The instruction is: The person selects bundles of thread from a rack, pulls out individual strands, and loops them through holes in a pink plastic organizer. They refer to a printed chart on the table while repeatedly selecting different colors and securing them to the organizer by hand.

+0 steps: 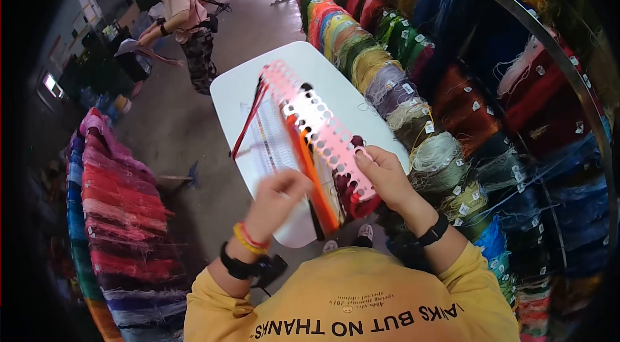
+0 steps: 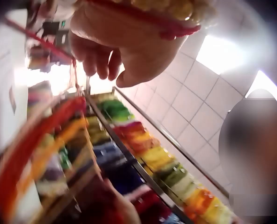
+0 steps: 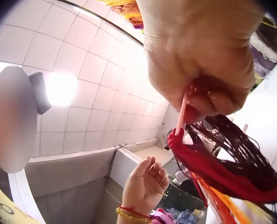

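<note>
A pink board with rows of holes (image 1: 332, 143) is tilted over the white table, bundles of thread hanging from its edges. My right hand (image 1: 391, 182) grips its near end, thumb on top; in the right wrist view the fingers (image 3: 210, 100) curl round it beside dark red thread (image 3: 222, 175). Orange thread (image 1: 321, 190) hangs along the board's left side. Just left of that thread, my left hand (image 1: 276, 206) is blurred. The right wrist view shows this hand (image 3: 145, 186) empty, its fingers loosely bent. Red thread (image 2: 45, 135) is also in the left wrist view.
Under the board, a printed chart (image 1: 263, 148) lies on the white table (image 1: 290, 54). Racks of coloured thread hanks stand along the right (image 1: 439, 155) and at the lower left (image 1: 123, 206). A person (image 1: 183, 9) holding papers stands beyond the table at the upper left.
</note>
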Tool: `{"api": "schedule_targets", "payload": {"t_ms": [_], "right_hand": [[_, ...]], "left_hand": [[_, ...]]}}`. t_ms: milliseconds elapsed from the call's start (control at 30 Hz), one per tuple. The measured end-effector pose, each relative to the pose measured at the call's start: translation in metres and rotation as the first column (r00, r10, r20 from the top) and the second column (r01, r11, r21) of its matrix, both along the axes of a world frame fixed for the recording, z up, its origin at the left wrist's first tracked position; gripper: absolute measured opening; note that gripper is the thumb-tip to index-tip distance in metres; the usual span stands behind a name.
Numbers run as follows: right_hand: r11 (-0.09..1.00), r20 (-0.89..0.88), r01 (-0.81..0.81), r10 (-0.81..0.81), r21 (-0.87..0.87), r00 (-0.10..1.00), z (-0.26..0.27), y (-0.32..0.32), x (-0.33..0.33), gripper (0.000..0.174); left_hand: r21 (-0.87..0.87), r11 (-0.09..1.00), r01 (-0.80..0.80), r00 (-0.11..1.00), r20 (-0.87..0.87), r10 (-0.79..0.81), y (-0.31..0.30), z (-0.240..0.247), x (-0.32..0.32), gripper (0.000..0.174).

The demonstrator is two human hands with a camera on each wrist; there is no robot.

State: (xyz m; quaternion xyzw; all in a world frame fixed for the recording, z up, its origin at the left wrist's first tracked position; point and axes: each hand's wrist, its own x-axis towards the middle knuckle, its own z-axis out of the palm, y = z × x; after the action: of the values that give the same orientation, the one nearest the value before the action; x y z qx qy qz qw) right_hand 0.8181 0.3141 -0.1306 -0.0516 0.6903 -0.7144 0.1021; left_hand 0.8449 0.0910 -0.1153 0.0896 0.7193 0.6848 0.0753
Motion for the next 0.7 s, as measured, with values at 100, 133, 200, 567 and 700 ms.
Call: {"api": "schedule_targets", "payload": {"t_ms": [100,133,200,567,700], "right_hand": [[0.999,-0.044,0.046,-0.047,-0.021,0.998,-0.003,-0.017,-0.001,0.023],[0.998,-0.048,0.055,-0.057,-0.044,0.997,-0.010,-0.020,-0.002,0.023],[0.998,-0.129,0.057,-0.052,0.032,0.990,-0.018,-0.024,-0.004,0.025],[0.998,-0.219,0.052,-0.045,0.028,0.975,-0.027,-0.046,-0.003,0.023],[0.993,-0.078,0.020,-0.030,-0.118,0.997,-0.023,-0.051,-0.002,0.025]], "left_hand": [[0.180,0.965,0.193,0.951,0.209,-0.229,0.027,-0.015,0.017,0.017],[0.199,0.964,0.174,0.951,0.220,-0.217,0.028,-0.016,0.018,0.017],[0.241,0.961,0.136,0.951,0.240,-0.194,0.029,-0.020,0.015,0.018],[0.163,0.987,-0.014,0.931,0.361,-0.047,0.026,-0.038,0.016,0.024],[0.320,0.947,-0.029,0.916,0.389,-0.103,0.023,-0.043,0.016,0.018]]}}
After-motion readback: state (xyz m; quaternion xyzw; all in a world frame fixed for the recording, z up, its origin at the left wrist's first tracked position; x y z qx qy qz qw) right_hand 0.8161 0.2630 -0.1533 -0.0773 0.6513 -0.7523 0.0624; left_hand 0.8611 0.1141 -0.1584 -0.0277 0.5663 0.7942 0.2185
